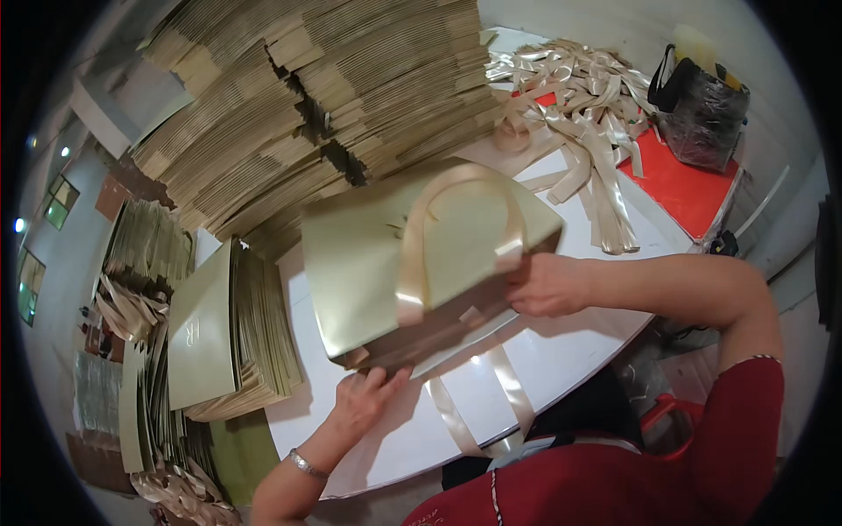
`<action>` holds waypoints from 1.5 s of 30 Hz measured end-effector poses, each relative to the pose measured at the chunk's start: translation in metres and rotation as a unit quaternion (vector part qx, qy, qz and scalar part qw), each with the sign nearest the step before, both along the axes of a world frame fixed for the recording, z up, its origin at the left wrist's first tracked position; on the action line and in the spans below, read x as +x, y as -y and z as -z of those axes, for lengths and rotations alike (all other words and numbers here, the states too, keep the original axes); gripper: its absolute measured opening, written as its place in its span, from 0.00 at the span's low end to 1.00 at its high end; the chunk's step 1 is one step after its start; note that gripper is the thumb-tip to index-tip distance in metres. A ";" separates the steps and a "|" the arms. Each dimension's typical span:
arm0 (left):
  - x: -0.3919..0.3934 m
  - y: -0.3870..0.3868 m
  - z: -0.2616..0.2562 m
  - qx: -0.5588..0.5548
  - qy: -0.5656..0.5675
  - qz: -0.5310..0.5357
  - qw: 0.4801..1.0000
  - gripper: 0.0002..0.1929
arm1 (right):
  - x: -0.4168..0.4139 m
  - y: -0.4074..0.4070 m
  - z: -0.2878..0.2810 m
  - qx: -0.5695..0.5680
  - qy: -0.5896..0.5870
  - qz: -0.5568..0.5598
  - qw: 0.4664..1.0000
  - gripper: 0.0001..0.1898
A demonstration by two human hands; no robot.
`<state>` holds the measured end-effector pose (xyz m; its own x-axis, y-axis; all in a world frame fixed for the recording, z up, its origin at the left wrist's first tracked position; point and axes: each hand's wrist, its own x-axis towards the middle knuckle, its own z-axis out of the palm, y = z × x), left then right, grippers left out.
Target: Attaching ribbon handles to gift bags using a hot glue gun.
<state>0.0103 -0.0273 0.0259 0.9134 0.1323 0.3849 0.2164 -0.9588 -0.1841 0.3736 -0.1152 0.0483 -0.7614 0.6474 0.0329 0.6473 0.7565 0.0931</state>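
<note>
A pale gold paper gift bag (355,263) lies tilted on the white table top, its mouth side facing me. A cream satin ribbon handle (413,263) loops over its upper face. My left hand (368,394) grips the near left edge of the bag's mouth with fingers and thumb. At the right end of the mouth, my right hand (549,284) holds the edge near one end of the ribbon loop; its fingertips are partly hidden. Another ribbon loop (450,414) hangs from the bag's underside across the table towards me.
Tall stacks of folded paper bags (395,79) rise behind. A bundle of gold bags (204,329) stands at left. Loose cream ribbons (592,118) are heaped back right, beside a red sheet (691,191) and a plastic-wrapped container (707,118). The white table (592,342) has a curved near edge.
</note>
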 end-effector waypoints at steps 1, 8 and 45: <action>0.008 -0.003 0.001 -0.038 -0.020 -0.035 0.998 0.22 | 0.002 -0.003 0.004 0.116 0.069 -0.050 0.990 0.03; 0.046 0.015 0.018 -0.108 0.152 -0.075 0.980 0.15 | -0.025 -0.011 -0.015 -0.116 -0.169 0.202 0.958 0.09; 0.058 0.042 0.015 -0.061 0.095 -0.107 0.988 0.22 | -0.077 0.133 0.037 -0.087 -0.381 0.372 0.842 0.32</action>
<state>0.0683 -0.0696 0.0106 0.7719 0.3698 0.5170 0.4360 -0.8999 -0.0072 0.2971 -0.2481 0.0118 0.0572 0.9812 0.1841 0.7703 0.0740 -0.6334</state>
